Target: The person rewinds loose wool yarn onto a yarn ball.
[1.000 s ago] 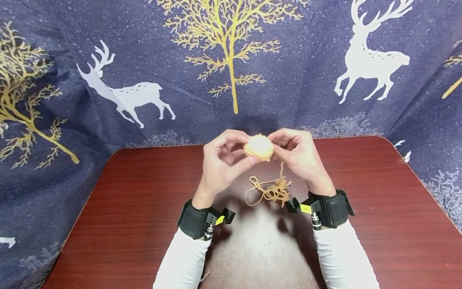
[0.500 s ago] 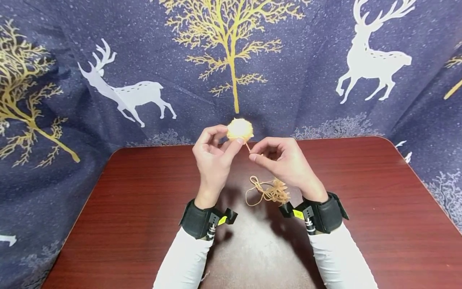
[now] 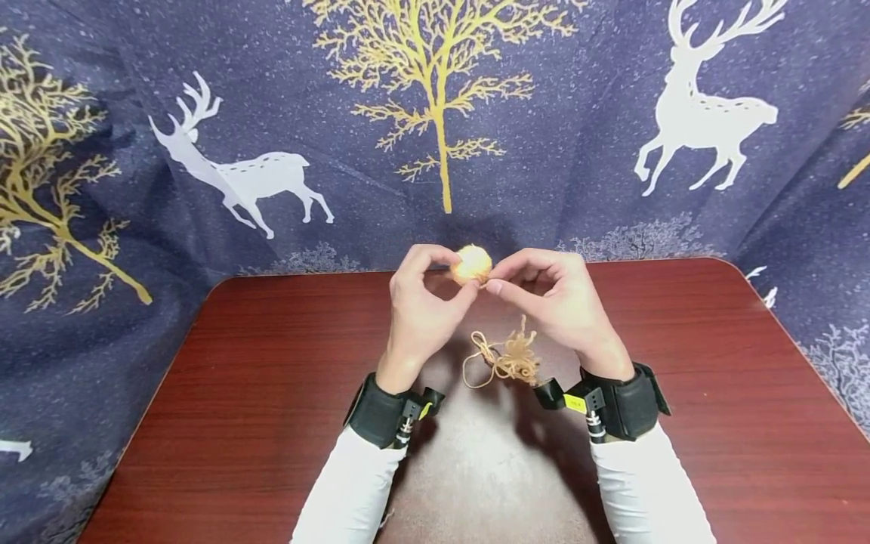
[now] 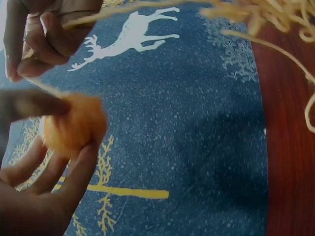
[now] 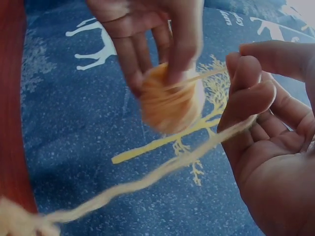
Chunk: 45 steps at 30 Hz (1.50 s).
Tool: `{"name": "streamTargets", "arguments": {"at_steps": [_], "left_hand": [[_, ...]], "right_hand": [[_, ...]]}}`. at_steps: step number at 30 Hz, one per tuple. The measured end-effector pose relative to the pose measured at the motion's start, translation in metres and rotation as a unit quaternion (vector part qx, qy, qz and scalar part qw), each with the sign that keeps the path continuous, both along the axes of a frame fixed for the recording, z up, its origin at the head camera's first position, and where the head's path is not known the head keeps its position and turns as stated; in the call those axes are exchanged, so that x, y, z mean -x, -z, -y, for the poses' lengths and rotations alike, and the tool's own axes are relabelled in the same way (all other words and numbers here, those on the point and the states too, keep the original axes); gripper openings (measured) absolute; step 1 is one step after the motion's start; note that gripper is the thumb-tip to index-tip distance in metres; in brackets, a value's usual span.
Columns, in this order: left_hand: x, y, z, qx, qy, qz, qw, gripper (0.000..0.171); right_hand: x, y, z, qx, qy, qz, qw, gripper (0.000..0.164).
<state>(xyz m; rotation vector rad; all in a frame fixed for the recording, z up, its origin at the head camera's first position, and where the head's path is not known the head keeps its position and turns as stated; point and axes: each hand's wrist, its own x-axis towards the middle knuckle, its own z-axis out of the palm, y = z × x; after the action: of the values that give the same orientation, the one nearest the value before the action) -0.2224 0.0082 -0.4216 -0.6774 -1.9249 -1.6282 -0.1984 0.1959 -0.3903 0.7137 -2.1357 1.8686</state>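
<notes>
An orange-yellow yarn ball (image 3: 472, 264) is held up over the far edge of the table, its top washed out by light in the head view. My left hand (image 3: 424, 306) grips it between thumb and fingers; the left wrist view shows the ball (image 4: 78, 125) from the side. Close by, my right hand (image 3: 553, 298) pinches the yarn strand (image 5: 211, 74) that runs to the ball. From the right hand the strand's tail (image 5: 142, 182) trails down to a loose yarn tangle (image 3: 514, 360) lying on the table between the forearms.
The reddish-brown table (image 3: 272, 363) spreads out under both arms. A blue cloth (image 3: 381, 219) with deer and trees hangs behind its far edge. Black straps with small cameras (image 3: 621, 400) sit on both wrists.
The ball first rose leftward with the right hand lower, pulling the strand; now it has come down and right, and both hands meet again. The tangle's upper strands have shifted.
</notes>
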Motion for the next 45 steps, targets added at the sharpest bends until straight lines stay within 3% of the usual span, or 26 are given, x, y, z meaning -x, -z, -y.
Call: {"name": "streamTargets", "arguments": {"at_steps": [5, 11, 15, 19, 25, 32, 40, 45], "left_hand": [[-0.001, 0.001, 0.001, 0.083, 0.081, -0.002, 0.9933, 0.03], [-0.004, 0.0, -0.001, 0.111, 0.206, 0.005, 0.9724, 0.032], [-0.009, -0.004, -0.003, 0.079, 0.293, 0.027, 0.9524, 0.033], [-0.015, -0.01, -0.003, 0.01, 0.339, 0.048, 0.9393, 0.034], [-0.015, -0.014, -0.001, -0.064, 0.335, 0.039, 0.9393, 0.036], [-0.012, -0.013, -0.002, -0.144, 0.345, 0.027, 0.9272, 0.034], [-0.012, -0.013, -0.004, -0.18, 0.315, 0.029, 0.9313, 0.035], [-0.012, -0.013, -0.006, -0.206, 0.263, 0.018, 0.9425, 0.038]], "right_hand": [[0.0, -0.002, -0.006, 0.033, 0.003, 0.0, 0.999, 0.009], [0.002, -0.002, -0.013, 0.052, -0.006, 0.002, 0.999, 0.007], [0.005, 0.0, -0.017, 0.069, -0.011, 0.001, 0.998, 0.007], [0.009, 0.004, -0.019, 0.076, -0.018, 0.005, 0.997, 0.006], [0.012, 0.009, -0.017, 0.074, -0.01, 0.031, 0.997, 0.008], [0.013, 0.011, -0.016, 0.063, -0.026, 0.048, 0.997, 0.014], [0.014, 0.013, -0.011, 0.044, -0.029, 0.051, 0.997, 0.022], [0.015, 0.013, -0.008, 0.037, -0.039, 0.034, 0.998, 0.022]]}}
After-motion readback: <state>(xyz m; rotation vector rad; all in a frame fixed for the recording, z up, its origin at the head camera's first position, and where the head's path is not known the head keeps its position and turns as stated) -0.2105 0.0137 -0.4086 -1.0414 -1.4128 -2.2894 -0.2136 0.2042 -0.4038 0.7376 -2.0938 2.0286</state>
